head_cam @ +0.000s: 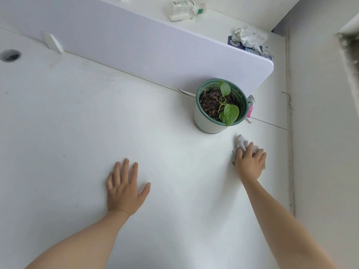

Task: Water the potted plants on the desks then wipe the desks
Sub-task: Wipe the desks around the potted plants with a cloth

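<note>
Two hands lie on a white surface (77,123), seen from the head view looking down. The left hand (124,188) rests palm down with its fingers straight and spread, released and holding nothing. The right hand (250,164), further forward and near the right edge, has its fingers bent over a bunched pale grey cloth (243,143), grasping it and pressing it onto the surface; a crumpled end of the cloth sticks out beyond the fingertips.

Just beyond the cloth, but apart from it, stands the potted plant (220,105): a round, upright pot with a dark green rim and a pale outer wall, filled with dark, coarse soil. A thin stem carries two bright green leaves, the larger hanging over the near rim.

The pot stands close against the rounded end of a pale lilac divider panel (155,45). A pink-and-white item (250,107), too hidden to identify, shows behind the pot. A round cable hole (10,55) opens at the far left. Beyond the panel, a white bottle (184,9) with a green cap lies on its side, and a crumpled plastic bag (249,37) sits nearer the wall (320,113).
</note>
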The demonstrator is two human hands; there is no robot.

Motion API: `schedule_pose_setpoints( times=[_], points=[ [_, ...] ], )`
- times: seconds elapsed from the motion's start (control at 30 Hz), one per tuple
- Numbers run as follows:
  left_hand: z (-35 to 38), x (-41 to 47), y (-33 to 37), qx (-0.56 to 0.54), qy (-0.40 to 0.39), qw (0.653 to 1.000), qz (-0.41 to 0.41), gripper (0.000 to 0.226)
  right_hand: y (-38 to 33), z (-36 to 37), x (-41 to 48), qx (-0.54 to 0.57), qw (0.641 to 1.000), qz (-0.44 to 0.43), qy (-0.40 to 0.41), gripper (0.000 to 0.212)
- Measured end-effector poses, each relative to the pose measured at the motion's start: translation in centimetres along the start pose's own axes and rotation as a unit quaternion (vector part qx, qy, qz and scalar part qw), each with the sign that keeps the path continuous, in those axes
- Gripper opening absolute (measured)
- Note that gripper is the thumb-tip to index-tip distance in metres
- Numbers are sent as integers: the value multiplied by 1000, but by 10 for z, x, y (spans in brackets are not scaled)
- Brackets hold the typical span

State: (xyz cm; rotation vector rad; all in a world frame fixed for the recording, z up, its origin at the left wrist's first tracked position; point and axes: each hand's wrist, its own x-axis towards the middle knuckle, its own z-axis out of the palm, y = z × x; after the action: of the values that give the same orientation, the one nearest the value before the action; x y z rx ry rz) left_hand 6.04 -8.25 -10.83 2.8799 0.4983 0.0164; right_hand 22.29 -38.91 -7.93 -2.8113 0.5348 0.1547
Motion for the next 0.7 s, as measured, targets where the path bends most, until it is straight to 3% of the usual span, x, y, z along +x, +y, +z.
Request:
schedule_pose_setpoints(
  times=[0.13,0.23,0.4,0.47,0.57,0.7],
  points=[
    [1,0,1,2,0,1000,-2,66,-26,21,-35,4,1000,-18,-16,67],
    [2,0,0,6,-4,1000,0,67,-60,34,-67,-12,992,-110,-67,52],
    [-1,0,1,-3,-5,1000,-3,67,-121,41,-76,-40,935,-319,-152,68],
    [-2,0,1,-7,-9,1000,-2,67,-142,42,-56,-72,917,-355,-165,58],
    [-3,1,0,-7,-20,1000,-4,66,-171,45,-25,-112,910,-349,-193,59],
    [-1,1,0,-5,-28,1000,-9,65,-205,52,-11,-78,934,-289,-196,60]
  ],
)
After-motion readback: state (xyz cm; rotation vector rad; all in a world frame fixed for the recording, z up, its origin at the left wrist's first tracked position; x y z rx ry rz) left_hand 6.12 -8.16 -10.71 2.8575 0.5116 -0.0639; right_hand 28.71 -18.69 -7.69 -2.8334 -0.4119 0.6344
